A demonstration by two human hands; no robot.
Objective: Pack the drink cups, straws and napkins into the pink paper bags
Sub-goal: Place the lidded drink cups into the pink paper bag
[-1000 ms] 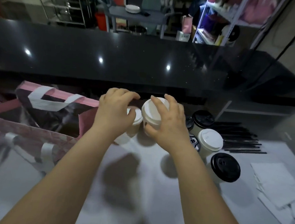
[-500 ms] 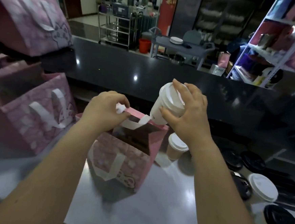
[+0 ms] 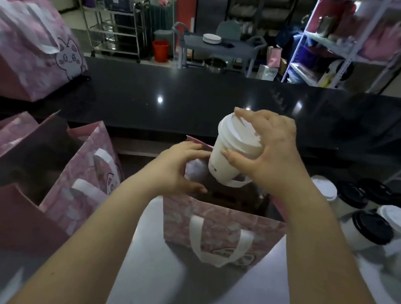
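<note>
A pink paper bag (image 3: 220,227) with white handles stands open on the white table in front of me. My right hand (image 3: 273,155) grips a white paper cup (image 3: 227,158) with a white lid by its top, tilted, just above the bag's mouth. My left hand (image 3: 176,169) holds the bag's far left rim, touching the cup's side. A pale shape under my left fingers is too unclear to name. The inside of the bag is dark.
Several lidded cups (image 3: 370,232), with black and white lids, stand at the right. More pink bags (image 3: 90,167) stand at the left, and another pink bag (image 3: 28,42) sits on the black counter (image 3: 198,103) behind.
My right hand lifted the white cup from the table and carried it left over the bag's mouth. My left hand took hold of the bag and now holds its rim.
</note>
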